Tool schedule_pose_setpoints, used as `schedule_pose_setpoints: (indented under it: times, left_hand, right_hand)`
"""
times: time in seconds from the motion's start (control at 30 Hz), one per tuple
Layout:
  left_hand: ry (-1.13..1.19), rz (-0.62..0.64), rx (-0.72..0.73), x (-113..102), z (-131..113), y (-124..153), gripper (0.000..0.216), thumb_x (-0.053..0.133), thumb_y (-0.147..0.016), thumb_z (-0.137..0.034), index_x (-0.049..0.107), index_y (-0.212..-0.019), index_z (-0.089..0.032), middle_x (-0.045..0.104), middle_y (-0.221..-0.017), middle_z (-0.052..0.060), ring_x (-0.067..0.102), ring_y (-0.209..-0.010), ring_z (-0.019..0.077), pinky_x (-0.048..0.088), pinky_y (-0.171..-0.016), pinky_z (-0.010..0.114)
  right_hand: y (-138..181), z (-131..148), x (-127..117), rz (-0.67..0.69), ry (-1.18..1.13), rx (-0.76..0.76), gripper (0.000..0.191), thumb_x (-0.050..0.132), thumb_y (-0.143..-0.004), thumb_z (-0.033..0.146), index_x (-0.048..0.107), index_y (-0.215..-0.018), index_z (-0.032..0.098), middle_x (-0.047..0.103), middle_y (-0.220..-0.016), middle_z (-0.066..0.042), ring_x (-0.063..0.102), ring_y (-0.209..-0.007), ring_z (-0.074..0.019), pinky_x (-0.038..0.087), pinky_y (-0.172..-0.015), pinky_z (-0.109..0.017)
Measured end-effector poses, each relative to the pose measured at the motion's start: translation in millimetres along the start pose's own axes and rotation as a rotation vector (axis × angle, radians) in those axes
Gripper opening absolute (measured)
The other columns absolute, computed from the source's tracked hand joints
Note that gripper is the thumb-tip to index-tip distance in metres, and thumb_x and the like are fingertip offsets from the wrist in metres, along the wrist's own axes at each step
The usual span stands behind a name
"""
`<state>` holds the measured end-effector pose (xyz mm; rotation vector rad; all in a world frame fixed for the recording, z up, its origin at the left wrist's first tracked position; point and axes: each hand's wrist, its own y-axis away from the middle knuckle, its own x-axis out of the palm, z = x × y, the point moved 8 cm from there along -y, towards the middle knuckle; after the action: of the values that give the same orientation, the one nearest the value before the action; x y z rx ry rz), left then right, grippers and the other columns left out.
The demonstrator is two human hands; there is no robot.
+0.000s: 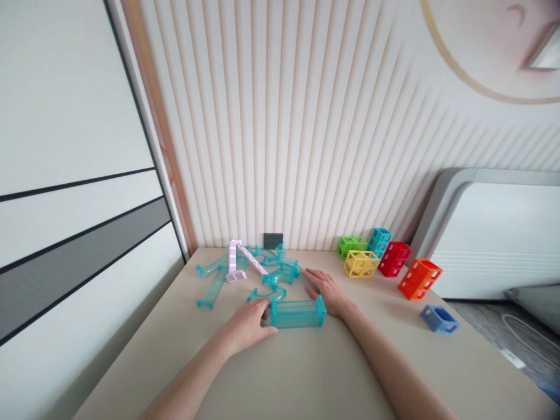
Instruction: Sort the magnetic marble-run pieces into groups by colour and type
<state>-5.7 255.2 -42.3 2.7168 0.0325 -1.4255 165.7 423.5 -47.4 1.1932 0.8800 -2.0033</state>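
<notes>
A straight, see-through turquoise track piece [297, 314] lies on the table near its middle. My left hand [250, 328] is closed around its left end, thumb in front and the fingers curled behind. My right hand [327, 290] rests on the table just beyond the right end, fingers stretched out and holding nothing. Its fingertips are close to a curved turquoise track piece [282, 273]; whether they touch cannot be made out. Several more turquoise pieces, among them a straight one [212, 290], lie loosely behind my left hand, together with lilac track pieces [233, 259].
At the right stand open-frame plastic blocks: green [351, 245], yellow [361, 264], light blue [378, 242], red [394, 258], orange [419, 279] and blue [440, 319]. A ribbed wall [280, 128] with a black socket [273, 240] borders the table [280, 379] at the back.
</notes>
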Motion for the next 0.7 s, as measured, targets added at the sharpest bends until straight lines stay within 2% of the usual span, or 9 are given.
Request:
schedule_pose_setpoints:
  times: [0.13, 0.5, 0.6, 0.7]
  left_hand:
    - [0.002, -0.002, -0.01, 1, 2, 0, 0.029, 0.072, -0.074, -0.04, 0.058, -0.091, -0.021, 0.068, -0.092, 0.004, 0.064, -0.085, 0.0233, 0.044, -0.072, 0.031]
    - [0.019, 0.011, 0.016, 3, 2, 0, 0.032, 0.073, -0.074, -0.042, 0.06, -0.096, -0.022, 0.068, -0.095, 0.004, 0.065, -0.087, 0.0238, 0.046, -0.076, 0.031]
    - [0.019, 0.026, 0.022, 3, 4, 3, 0.039, 0.074, -0.074, -0.039, 0.061, -0.107, -0.022, 0.069, -0.101, 0.005, 0.064, -0.092, 0.0246, 0.047, -0.079, 0.031]
    - [0.01, 0.049, 0.045, -10, 5, 11, 0.047, 0.072, -0.076, -0.037, 0.059, -0.119, -0.022, 0.068, -0.102, 0.005, 0.064, -0.092, 0.0238, 0.047, -0.081, 0.031]
  right_hand:
    - [4, -9, -4, -0.078, -0.014, 0.081, 0.046, 0.048, -0.097, 0.031, 0.057, -0.14, 0.02, 0.059, -0.141, -0.013, 0.052, -0.131, -0.0273, 0.038, -0.113, -0.045]
    - [5, -17, 0, -0.06, -0.028, 0.083, 0.047, 0.05, -0.094, 0.028, 0.054, -0.141, 0.024, 0.059, -0.139, -0.011, 0.053, -0.129, -0.0274, 0.039, -0.111, -0.046]
    - [4, -17, 0, -0.05, -0.03, 0.082, 0.047, 0.05, -0.094, 0.028, 0.054, -0.14, 0.023, 0.059, -0.139, -0.011, 0.054, -0.128, -0.0273, 0.039, -0.111, -0.046]
    - [4, -17, 0, -0.046, -0.034, 0.074, 0.047, 0.049, -0.094, 0.029, 0.054, -0.141, 0.023, 0.059, -0.139, -0.011, 0.054, -0.128, -0.0269, 0.039, -0.111, -0.045]
